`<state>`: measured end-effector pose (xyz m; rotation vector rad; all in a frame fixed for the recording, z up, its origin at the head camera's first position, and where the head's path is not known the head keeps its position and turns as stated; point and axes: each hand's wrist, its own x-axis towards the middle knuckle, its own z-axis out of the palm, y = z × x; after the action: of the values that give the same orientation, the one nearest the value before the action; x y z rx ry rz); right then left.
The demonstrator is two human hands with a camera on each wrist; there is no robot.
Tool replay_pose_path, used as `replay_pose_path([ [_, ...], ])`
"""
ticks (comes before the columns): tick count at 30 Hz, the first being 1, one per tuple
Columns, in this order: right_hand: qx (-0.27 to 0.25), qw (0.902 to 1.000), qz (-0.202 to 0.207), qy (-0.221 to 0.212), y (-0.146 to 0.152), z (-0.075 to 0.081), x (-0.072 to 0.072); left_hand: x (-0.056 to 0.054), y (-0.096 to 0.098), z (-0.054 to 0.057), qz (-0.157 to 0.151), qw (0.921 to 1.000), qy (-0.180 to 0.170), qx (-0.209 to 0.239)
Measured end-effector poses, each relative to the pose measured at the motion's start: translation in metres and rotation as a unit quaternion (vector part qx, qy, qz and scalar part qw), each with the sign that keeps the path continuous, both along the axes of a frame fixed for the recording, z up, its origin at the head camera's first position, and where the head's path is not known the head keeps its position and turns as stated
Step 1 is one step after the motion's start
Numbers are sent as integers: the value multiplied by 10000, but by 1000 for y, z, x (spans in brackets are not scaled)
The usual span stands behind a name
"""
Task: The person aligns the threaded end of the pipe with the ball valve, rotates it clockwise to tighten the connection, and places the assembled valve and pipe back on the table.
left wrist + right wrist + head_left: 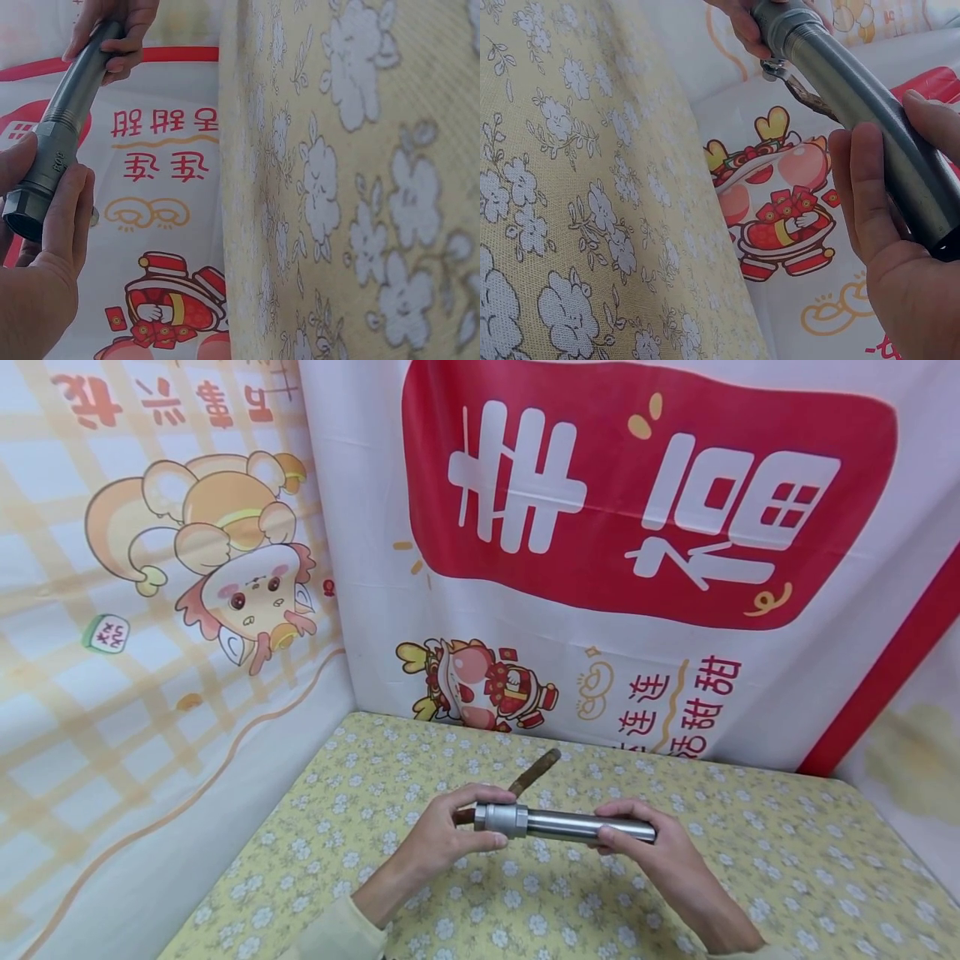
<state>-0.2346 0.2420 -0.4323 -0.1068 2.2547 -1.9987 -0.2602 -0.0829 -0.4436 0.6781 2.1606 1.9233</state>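
Note:
Above the table, a bare steel pipe [562, 825] lies nearly level between the two hands. At its left end sits a grey metal valve [506, 820] with hexagonal ends; raised lettering shows on its body in the left wrist view. A brown lever handle [536, 770] juts away from the valve toward the back. My left hand [438, 833] grips the valve between thumb and fingers. The far end of the pipe is held by my right hand [652, 837], thumb on the near side. Some pipe threads [66, 116] show where pipe meets valve.
Below the hands spreads a table with a yellow floral cloth [750, 860]. A white cloth with a red printed panel [615, 560] hangs behind it. On the left hangs a checked cloth with a cartoon print [240, 552].

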Motion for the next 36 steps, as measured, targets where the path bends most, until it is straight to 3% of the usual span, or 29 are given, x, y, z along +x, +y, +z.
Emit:
replay_pose_path([
  [5,-99,9999,70,-67,0,-1,0,-1,0,0,-14,10000,70,12],
  [17,-152,9960,827,300,9,-2,2,0,-1,2,24,10000,-67,36],
  [36,40,9985,531,100,8,3,1,-2,0,0,15,10000,40,61],
])
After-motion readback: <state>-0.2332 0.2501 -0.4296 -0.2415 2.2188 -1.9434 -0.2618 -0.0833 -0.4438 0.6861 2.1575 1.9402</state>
